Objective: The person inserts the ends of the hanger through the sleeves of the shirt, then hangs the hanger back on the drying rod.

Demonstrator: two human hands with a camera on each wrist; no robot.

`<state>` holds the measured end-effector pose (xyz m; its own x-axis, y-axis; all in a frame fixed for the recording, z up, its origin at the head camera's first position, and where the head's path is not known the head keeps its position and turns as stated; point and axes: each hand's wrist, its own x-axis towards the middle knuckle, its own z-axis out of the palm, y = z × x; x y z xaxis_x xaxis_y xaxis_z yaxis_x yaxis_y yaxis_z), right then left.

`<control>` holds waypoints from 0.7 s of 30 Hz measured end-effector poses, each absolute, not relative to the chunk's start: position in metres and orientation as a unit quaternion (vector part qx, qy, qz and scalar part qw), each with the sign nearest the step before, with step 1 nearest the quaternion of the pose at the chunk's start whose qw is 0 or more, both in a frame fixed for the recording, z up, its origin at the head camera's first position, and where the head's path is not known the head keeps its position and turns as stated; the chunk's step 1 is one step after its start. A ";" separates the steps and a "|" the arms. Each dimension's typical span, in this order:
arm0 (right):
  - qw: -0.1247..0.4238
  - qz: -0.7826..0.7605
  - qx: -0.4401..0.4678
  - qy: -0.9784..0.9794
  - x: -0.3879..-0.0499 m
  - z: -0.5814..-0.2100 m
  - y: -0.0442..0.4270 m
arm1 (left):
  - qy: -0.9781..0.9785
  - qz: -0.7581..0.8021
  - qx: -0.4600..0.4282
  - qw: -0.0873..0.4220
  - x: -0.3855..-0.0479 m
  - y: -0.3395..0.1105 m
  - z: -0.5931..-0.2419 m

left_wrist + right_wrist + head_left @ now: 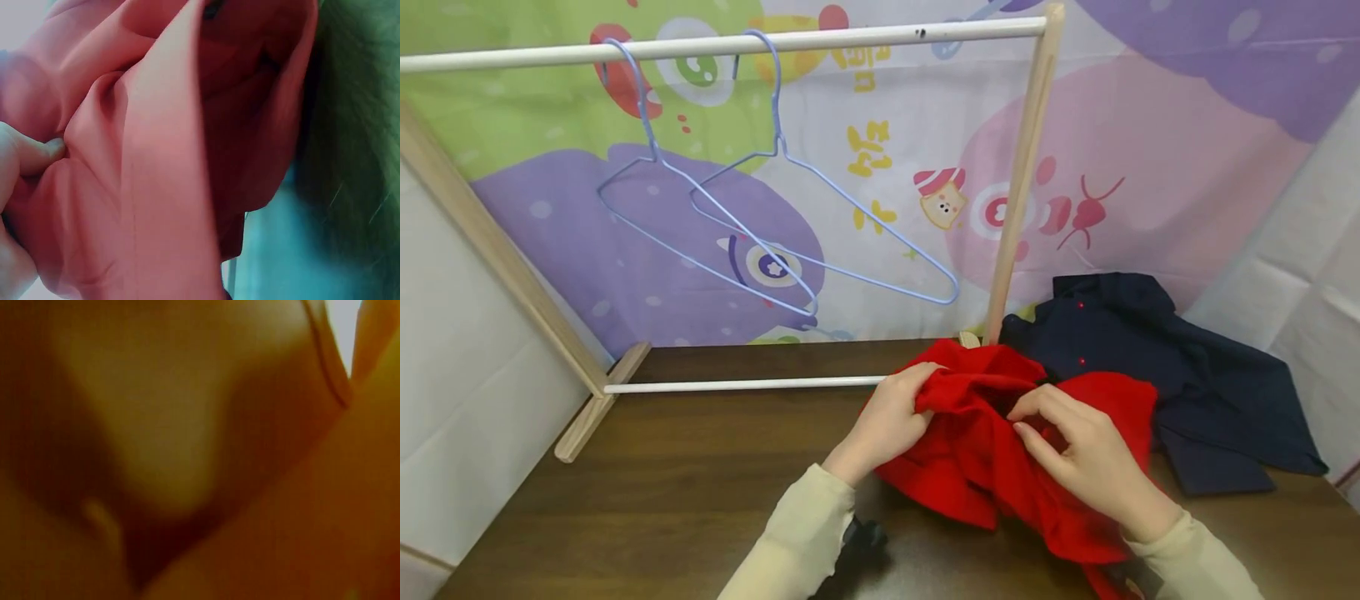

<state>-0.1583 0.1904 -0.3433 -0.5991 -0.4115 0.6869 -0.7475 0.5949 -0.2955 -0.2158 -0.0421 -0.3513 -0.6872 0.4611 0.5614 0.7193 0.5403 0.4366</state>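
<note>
A bunched red garment [977, 450] lies on the table at the right of the rack. The left hand [887, 421] grips its upper left part, thumb over the cloth; in the left wrist view the thumb of the left hand [25, 156] presses into folds of the red garment [169, 156]. On the garment's other side, the right hand [1090, 458] has thumb and index fingertips together at a fold, pinching the cloth. The right wrist view is blurred and dark orange, with no clear detail.
Two blue hangers [722, 225] [865, 208] hang from the white bar [850, 37] of a wooden rack [1018, 183]. A dark navy garment [1195, 375] lies behind and right of the red one, on the brown table [700, 475]. A patterned cloth [887, 108] hangs behind.
</note>
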 end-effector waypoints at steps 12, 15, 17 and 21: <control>0.301 0.257 0.346 -0.851 -0.156 -0.341 0.186 | -0.873 -0.336 -0.284 0.211 -0.215 -0.055 -0.350; 0.317 0.240 0.345 -0.850 -0.151 -0.339 0.182 | -0.881 -0.339 -0.261 0.203 -0.213 -0.056 -0.350; 0.356 0.231 0.360 -0.831 -0.146 -0.336 0.177 | -0.885 -0.340 -0.249 0.197 -0.212 -0.057 -0.349; 0.438 0.231 0.422 -0.759 -0.136 -0.328 0.164 | -0.893 -0.336 -0.227 0.197 -0.210 -0.059 -0.348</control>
<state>-0.1362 0.1642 -0.3279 -0.2603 -0.4387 0.8601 -0.8437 0.5366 0.0183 -0.2104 -0.0594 -0.3479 -0.8200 0.2727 0.5032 0.5367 0.6716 0.5108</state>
